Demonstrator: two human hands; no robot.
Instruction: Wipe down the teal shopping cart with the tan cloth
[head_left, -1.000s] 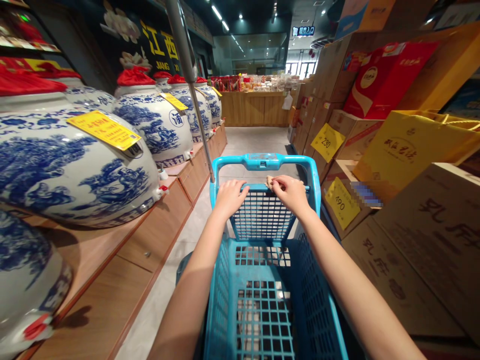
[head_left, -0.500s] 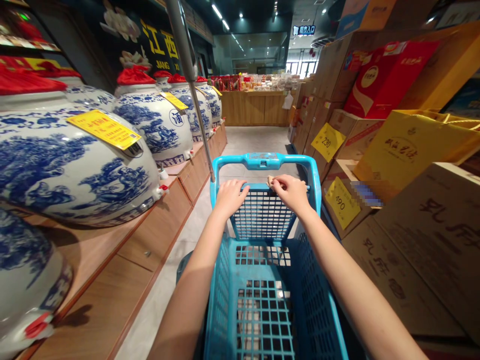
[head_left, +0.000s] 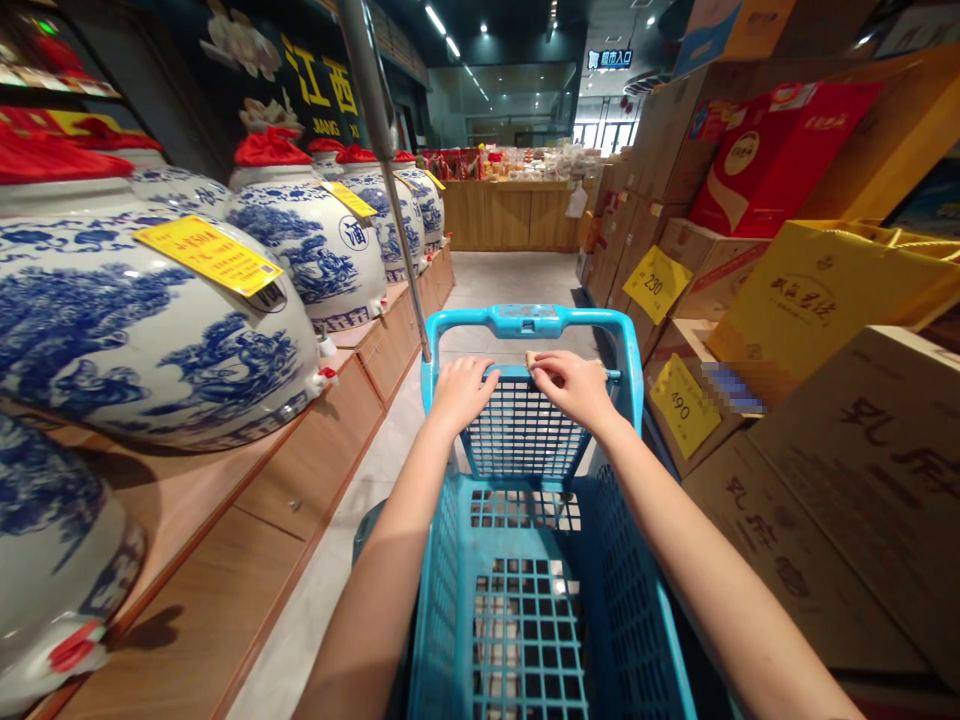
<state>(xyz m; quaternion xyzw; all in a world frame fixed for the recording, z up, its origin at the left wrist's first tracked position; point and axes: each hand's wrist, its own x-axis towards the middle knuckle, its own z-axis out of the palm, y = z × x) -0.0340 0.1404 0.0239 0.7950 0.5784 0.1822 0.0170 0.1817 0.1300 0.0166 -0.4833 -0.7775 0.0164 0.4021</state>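
Note:
A blue plastic shopping cart (head_left: 450, 560) with a looped push handle (head_left: 525, 318) stands before me. Its basket has a latticed floor and a mesh flap (head_left: 525, 430) at the handle end. My left hand (head_left: 459, 392) is closed over the left of the flap's top edge, fingers hidden beyond it. Near the middle of that edge, my right hand (head_left: 574, 385) is closed on a small beige cloth-like piece (head_left: 531, 358), mostly covered by the fingers. A metal pole (head_left: 394, 200) rises from the cart's left side.
Blue-and-white jars (head_left: 150, 330) with red cloth tops line a wooden ledge (head_left: 300, 480) on the left. Cardboard boxes (head_left: 847, 480), a yellow gift bag (head_left: 817, 300) and a red bag (head_left: 772, 150) are stacked at right. A wooden counter (head_left: 510, 215) stands beyond the tiled aisle.
My right hand has slid a little to the left along the flap's top edge with the beige piece. My left hand and the cart look nearly the same.

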